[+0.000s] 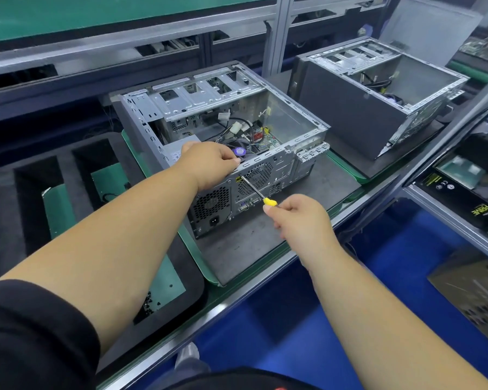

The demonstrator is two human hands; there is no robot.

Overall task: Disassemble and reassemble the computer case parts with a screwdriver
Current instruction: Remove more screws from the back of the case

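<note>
case: open side up, lying on a dark mat over a green tray; its rear panel faces the person, near the mat's front edge.
left hand: on the case's top rear rim, fingers curled over the edge and gripping it.
right hand: fingers and thumb pinch the yellow handle of the screwdriver.
screwdriver: shaft slants up and left from the handle, tip at the rear panel just under the rim, beside the left hand's fingertips; whether it sits on a screw is too small to tell.
second case: also open, on another mat toward the bench's back right corner, apart from the first.
foam tray: black, with deep slots, at the bench's left edge; tiny dark screws lie in its front pocket.
</note>
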